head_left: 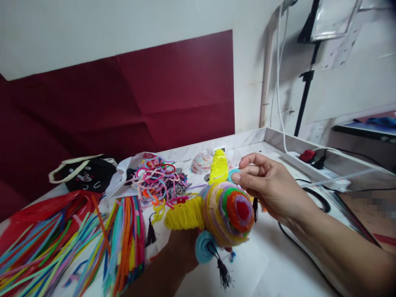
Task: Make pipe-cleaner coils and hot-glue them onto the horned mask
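A round pipe-cleaner craft with striped, coiled rings and a red tip is held up above the table. Two yellow wrapped flaps stick out from it, one upward and one to the left. My left hand grips it from below, its fingers largely hidden behind the craft. Beside that hand, a light blue coiled disc hangs with a black tassel. My right hand is closed, thumb and fingers pinching another light blue coiled disc at the craft's upper right.
Loose pipe cleaners in many colours lie at left, some on a red plastic bag. Behind them are a black bag, a tangled heap of pipe-cleaner scraps and a clear plastic ball. A power strip and cables run along the right.
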Demonstrator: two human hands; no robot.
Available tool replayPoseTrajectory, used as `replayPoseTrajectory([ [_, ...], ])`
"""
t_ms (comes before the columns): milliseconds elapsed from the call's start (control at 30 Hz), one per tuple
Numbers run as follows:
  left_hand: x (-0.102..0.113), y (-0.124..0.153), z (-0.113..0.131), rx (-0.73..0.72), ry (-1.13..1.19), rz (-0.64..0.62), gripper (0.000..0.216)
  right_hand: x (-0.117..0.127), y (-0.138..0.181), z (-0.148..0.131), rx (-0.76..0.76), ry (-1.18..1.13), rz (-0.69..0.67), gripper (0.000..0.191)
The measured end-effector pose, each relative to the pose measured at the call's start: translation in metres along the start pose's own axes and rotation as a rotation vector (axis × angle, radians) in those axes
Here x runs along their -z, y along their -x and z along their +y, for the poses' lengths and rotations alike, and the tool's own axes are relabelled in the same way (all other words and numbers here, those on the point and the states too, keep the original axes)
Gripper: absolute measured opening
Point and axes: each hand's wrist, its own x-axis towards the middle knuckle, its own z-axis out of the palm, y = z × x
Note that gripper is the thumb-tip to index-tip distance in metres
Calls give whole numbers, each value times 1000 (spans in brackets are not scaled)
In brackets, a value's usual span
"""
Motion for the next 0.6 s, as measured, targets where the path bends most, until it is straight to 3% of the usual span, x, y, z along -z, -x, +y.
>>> replayPoseTrajectory([
  [133,0,-3,0,-6,6,48,44,-2,-1,1,-4,5,40,49],
  [367,3,-7,4,-40,16,85,26,-1,-5,3,53,-3,68,51],
  [600,-12,-22,15,19,-63,171,38,3,-6,-7,120,-34,102,49],
])
